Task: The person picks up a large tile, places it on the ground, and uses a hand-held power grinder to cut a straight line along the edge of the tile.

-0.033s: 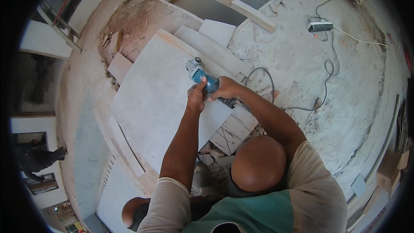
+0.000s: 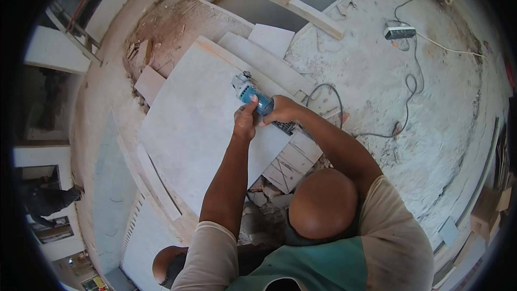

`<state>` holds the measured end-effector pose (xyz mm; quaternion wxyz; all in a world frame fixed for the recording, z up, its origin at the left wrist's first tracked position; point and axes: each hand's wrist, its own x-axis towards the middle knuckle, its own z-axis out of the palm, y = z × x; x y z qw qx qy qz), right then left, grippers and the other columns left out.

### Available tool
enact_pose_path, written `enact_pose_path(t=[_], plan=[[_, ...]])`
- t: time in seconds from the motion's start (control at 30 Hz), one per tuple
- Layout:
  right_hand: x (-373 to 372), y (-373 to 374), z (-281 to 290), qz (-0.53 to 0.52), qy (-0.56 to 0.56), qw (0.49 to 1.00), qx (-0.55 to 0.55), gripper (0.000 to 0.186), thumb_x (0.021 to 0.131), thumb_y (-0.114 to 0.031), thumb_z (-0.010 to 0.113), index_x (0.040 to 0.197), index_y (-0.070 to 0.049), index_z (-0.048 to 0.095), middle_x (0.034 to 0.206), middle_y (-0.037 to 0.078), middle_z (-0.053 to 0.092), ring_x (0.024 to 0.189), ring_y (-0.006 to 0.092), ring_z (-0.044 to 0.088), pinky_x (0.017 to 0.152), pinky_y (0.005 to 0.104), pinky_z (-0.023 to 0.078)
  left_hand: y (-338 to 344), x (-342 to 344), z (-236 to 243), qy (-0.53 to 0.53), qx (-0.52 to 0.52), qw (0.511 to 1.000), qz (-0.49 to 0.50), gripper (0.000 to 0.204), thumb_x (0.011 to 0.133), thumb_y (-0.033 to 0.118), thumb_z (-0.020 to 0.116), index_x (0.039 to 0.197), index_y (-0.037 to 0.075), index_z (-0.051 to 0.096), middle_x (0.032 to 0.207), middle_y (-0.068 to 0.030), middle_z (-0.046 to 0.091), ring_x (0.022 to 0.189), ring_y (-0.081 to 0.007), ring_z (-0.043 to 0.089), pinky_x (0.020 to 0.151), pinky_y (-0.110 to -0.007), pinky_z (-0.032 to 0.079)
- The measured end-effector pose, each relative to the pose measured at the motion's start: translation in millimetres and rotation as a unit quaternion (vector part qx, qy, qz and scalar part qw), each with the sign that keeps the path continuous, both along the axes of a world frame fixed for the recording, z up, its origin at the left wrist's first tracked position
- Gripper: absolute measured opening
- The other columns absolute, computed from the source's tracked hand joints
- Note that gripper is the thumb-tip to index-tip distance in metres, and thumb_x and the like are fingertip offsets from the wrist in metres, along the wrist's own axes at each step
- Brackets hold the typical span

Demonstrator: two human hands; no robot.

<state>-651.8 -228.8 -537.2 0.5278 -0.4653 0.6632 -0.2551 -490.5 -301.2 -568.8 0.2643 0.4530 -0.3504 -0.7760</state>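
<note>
A blue-and-silver angle grinder [image 2: 260,102] lies slantwise over a large pale tile slab [image 2: 199,113], its silver head pointing to the far left. My left hand [image 2: 246,120] is closed on the left side of its body, thumb on top. From the right, my right hand [image 2: 284,110] wraps around the rear of the body. A dark mesh-like rear end [image 2: 284,127] sticks out below that hand. The disc cannot be made out, so whether it touches the slab is unclear. Scored tile pieces [image 2: 293,161] lie by the slab's near right edge.
My bent knees [image 2: 323,203] are close to the slab, beside broken rubble [image 2: 259,193]. A grey cord [image 2: 377,136] winds rightward over the rough floor toward a power strip [image 2: 399,33]. Beyond the stacked tile strips [image 2: 264,64] is a wooden frame [image 2: 309,13]. Cardboard boxes [image 2: 484,213] stand right.
</note>
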Motion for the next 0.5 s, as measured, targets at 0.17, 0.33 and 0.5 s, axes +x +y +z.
enact_pose_path(t=[0.17,0.33,0.5], plan=[[1,-2,0,-0.007,-0.005,1.000,-0.004,0.066,0.049,-0.035,0.083,0.091,0.011,0.063,0.090,0.023,0.065,0.082,0.0292,0.065,0.073,0.0334,0.049,4,-3,14,-0.015,0.014,1.000,0.020,0.053,0.082,0.032,0.072,0.109,-0.008,0.050,0.098,-0.0104,0.060,0.087,-0.0180,0.059,0.077,-0.030,0.049],[5,-5,1,-0.029,-0.008,1.000,0.000,0.065,0.049,-0.036,0.084,0.089,0.011,0.064,0.087,0.022,0.065,0.080,0.0293,0.065,0.073,0.0334,0.050,-3,0,8,-0.035,0.015,0.999,0.030,0.053,0.079,0.031,0.076,0.105,-0.008,0.051,0.094,-0.0102,0.061,0.082,-0.0177,0.061,0.072,-0.029,0.050],[0,-7,-5,-0.006,0.007,1.000,0.023,0.067,0.051,-0.034,0.082,0.096,0.011,0.060,0.091,0.021,0.065,0.084,0.0274,0.063,0.075,0.0317,0.048,0,-8,9,-0.017,0.013,0.999,0.033,0.051,0.079,0.030,0.076,0.104,-0.008,0.051,0.094,-0.0106,0.062,0.081,-0.0177,0.060,0.072,-0.029,0.050]])
